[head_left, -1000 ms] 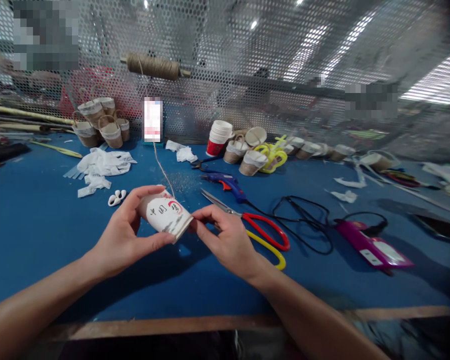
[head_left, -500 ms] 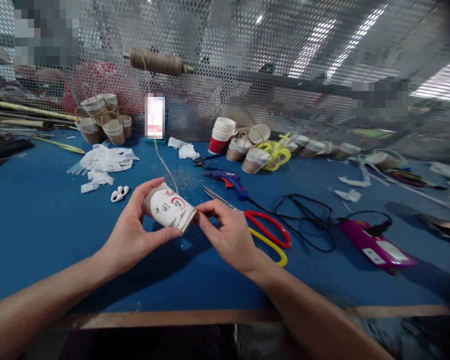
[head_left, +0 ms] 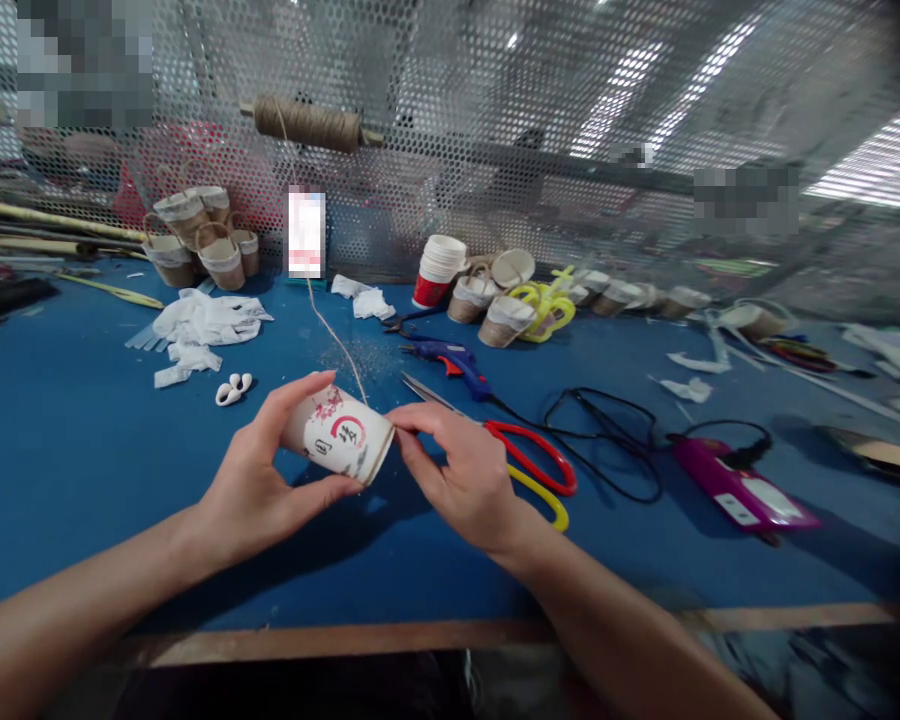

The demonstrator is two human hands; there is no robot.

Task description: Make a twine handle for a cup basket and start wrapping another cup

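My left hand [head_left: 251, 485] is wrapped round a white paper cup [head_left: 326, 432] printed with dark characters and red marks. The cup lies tilted on its side, its rim towards the right. Jute twine [head_left: 336, 340] runs down from a spool [head_left: 307, 124] to the cup's rim, where a tan edge of twine shows. At that rim, my right hand [head_left: 461, 475] pinches with thumb and forefinger; the twine's end between them is mostly hidden. Partly behind my right hand lie scissors [head_left: 536, 455] with red and yellow handles.
Beyond the scissors are a blue glue gun [head_left: 454, 362] and a purple power strip [head_left: 742, 485] with black cable. Stacked paper cups [head_left: 441, 265] and several twine-covered little baskets [head_left: 221, 258] stand along the mesh wall. White gloves [head_left: 210, 318] and white earbuds [head_left: 233, 389] lie at left.
The cup has turned in my left hand, so its printed characters have shifted round. My right hand stays pinched at the rim. The whole view has shifted slightly.
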